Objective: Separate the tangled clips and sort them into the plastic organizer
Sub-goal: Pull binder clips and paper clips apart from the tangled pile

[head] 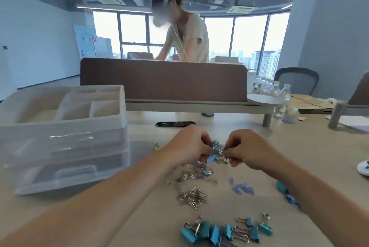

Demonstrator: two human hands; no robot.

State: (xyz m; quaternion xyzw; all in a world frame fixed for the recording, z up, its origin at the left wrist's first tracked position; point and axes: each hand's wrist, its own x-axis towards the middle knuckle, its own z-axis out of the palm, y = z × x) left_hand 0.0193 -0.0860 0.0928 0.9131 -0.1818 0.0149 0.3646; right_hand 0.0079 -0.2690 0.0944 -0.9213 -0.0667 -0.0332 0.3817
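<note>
While the left hand [190, 144] and the right hand [246, 149] are meeting near the middle of the table [311, 152], each is pinching one side of a tangled bunch of clips [217, 151] with curled fingers, blue and silver pieces showing between them. Silver paper clips [192, 195] are lying in a loose pile nearer the person, blue paper clips [243, 187] are sitting just to their right, and blue binder clips [225, 230] are lining the near edge. Well to the left, the plastic organizer [60, 136] is standing with its top compartments open.
</note>
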